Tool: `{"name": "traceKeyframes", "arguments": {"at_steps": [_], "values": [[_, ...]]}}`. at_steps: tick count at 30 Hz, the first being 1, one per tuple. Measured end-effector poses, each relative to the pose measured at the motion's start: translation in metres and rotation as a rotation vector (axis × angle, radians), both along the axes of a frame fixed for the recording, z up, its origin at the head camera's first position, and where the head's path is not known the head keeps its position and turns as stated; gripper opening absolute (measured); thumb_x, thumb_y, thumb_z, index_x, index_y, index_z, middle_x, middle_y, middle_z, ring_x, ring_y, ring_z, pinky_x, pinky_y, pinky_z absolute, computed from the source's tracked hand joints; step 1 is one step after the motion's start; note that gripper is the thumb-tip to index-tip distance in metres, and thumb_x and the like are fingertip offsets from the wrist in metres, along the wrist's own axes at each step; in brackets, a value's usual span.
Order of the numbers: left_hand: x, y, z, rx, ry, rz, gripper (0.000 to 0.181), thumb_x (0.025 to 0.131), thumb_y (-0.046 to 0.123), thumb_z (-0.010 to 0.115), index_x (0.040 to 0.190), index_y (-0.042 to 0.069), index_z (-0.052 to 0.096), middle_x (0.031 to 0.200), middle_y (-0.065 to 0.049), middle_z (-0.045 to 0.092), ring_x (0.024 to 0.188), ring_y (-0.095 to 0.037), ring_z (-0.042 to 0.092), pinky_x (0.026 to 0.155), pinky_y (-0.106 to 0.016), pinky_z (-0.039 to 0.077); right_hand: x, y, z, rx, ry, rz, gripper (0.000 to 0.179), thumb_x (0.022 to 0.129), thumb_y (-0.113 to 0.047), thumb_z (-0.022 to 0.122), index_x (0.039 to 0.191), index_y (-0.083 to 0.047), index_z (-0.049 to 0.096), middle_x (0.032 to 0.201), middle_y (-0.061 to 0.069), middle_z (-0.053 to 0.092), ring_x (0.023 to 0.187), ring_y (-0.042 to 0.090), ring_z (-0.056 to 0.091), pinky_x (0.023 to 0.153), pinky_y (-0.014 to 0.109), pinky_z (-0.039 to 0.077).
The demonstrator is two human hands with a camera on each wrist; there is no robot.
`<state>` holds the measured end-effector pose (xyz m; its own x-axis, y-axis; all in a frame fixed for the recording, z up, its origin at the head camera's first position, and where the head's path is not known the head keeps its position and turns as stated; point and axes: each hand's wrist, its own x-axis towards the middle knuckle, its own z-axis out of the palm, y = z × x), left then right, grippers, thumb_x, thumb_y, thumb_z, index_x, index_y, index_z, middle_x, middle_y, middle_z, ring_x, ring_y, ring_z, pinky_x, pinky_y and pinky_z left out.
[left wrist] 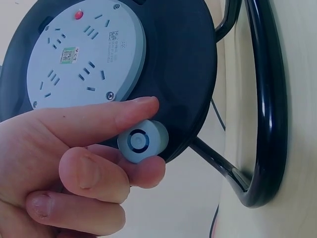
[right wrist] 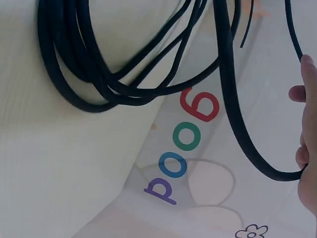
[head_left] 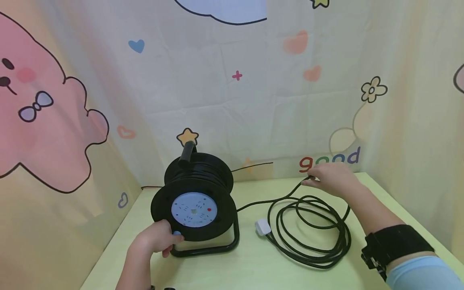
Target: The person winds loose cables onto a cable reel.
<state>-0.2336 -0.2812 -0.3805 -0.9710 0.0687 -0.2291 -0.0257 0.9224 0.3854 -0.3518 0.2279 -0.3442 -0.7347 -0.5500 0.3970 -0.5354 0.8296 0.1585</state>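
Note:
A black cable reel (head_left: pixel 195 187) stands on its tubular metal stand (head_left: pixel 206 251), with black cable wound on the drum. Its front bears a pale round socket panel (left wrist: pixel 86 54) with a red button. My left hand (head_left: pixel 156 237) grips the small grey crank knob (left wrist: pixel 142 141) at the lower edge of the front disc, fingers on both sides of it. To the right, my right hand (head_left: pixel 333 177) holds the black cable (head_left: pixel 253 204) a little above the table; the cable runs from the reel into that hand. In the right wrist view, the cable (right wrist: pixel 233 99) hangs from the hand in a bend.
Loose cable coils (head_left: pixel 342 237) lie on the pale table (head_left: pixel 224 274) right of the reel, with a white plug (head_left: pixel 262 227) beside them. The reel's black carrying handle (head_left: pixel 187 153) rises at the back. A printed curtain (head_left: pixel 217 80) hangs behind the table.

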Motion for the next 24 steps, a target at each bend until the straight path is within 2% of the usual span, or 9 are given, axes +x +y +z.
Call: {"name": "traceKeyframes", "arguments": {"at_steps": [3,12,19,24], "values": [[0.0,0.0,-0.001,0.0,0.003,-0.003,0.042,0.089,0.033,0.065,0.056,0.008,0.057,0.047,-0.002,0.053,0.058,-0.016,0.051,0.056,-0.033,0.036,-0.002,0.002,-0.006,0.03,0.032,-0.002,0.03,0.085,-0.054,0.065,0.073,-0.027,0.059,0.062,-0.015,0.05,0.051,0.005,0.043,0.04,0.027,0.033],[-0.001,0.001,0.0,-0.008,0.003,0.009,0.041,0.088,0.034,0.066,0.058,0.007,0.058,0.048,-0.004,0.054,0.059,-0.017,0.052,0.057,-0.034,0.036,-0.003,0.006,-0.013,-0.035,0.062,0.031,0.028,0.083,-0.046,0.071,0.071,-0.026,0.056,0.06,-0.016,0.052,0.05,0.004,0.044,0.041,0.027,0.036],[-0.002,-0.002,-0.001,-0.019,0.029,0.004,0.043,0.088,0.035,0.066,0.055,0.008,0.057,0.046,-0.003,0.054,0.057,-0.016,0.051,0.054,-0.032,0.035,-0.003,0.0,-0.011,-0.046,0.012,-0.008,0.027,0.085,-0.049,0.067,0.075,-0.026,0.06,0.064,-0.015,0.055,0.054,0.005,0.047,0.044,0.028,0.04],[0.0,-0.006,-0.001,-0.018,0.039,0.009,0.043,0.088,0.035,0.066,0.057,0.006,0.059,0.047,-0.003,0.054,0.056,-0.016,0.05,0.054,-0.032,0.035,-0.001,-0.007,-0.01,-0.055,0.018,-0.02,0.026,0.086,-0.048,0.067,0.079,-0.023,0.064,0.067,-0.012,0.059,0.053,0.007,0.049,0.042,0.028,0.04]]}}
